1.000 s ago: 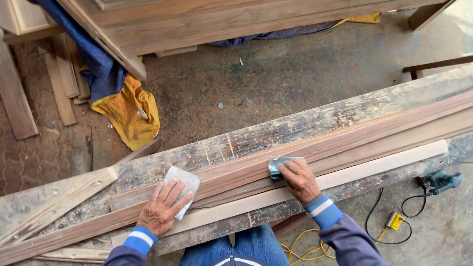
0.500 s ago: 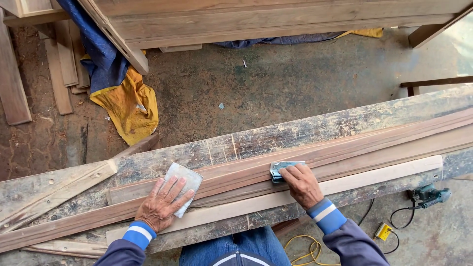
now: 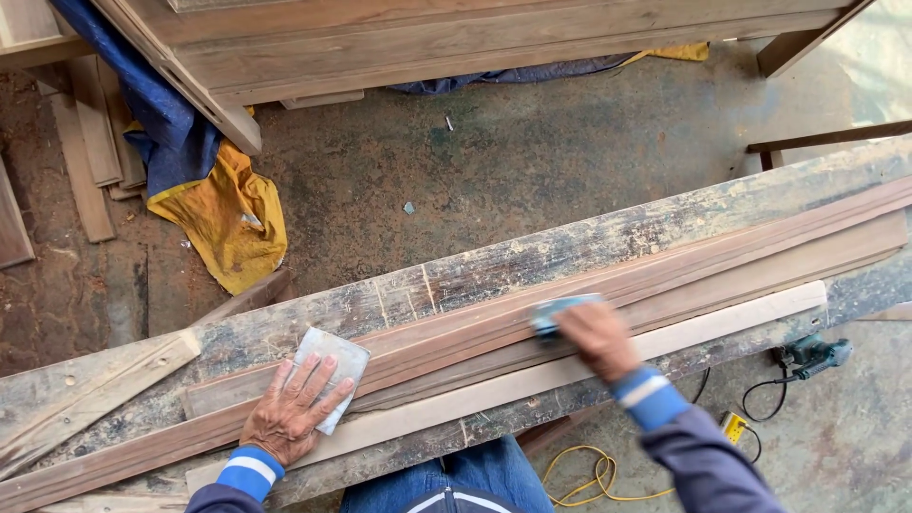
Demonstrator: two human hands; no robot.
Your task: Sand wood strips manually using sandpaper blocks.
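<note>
- Your left hand [image 3: 290, 410] lay flat with the fingers spread, pressing a pale grey sheet of sandpaper [image 3: 330, 366] against the wood; only the far part of the sheet showed past your fingertips.
- Your right hand [image 3: 598, 340] was blurred, curled over a bluish sanding pad [image 3: 560, 313] whose far end stuck out beyond the knuckles; I cannot tell how tightly the fingers gripped it.
- Both hands rested on the same long reddish moulding strip [image 3: 722, 258], which ran diagonally from lower left to upper right, with the two hands well apart along it.
- Just on your side of that strip lay a paler, flat wooden batten [image 3: 760, 312], parallel to it and touching it.
- Both pieces sat on a worn, paint-flecked workbench plank [image 3: 494, 266].
- Your blue cuffs with a white stripe showed at each wrist, and your jeans below the bench edge.
- On the floor to your right lay a small power tool [image 3: 812, 353] with a black cord, and a yellow cable [image 3: 579, 480] looped near your legs.
- Beyond the bench, a yellow cloth [image 3: 233, 223] and a blue cloth [image 3: 157, 119] were heaped on the concrete, beside loose boards [image 3: 90, 152] at the left.
- A larger timber frame [image 3: 494, 38] stood across the top of the view.
</note>
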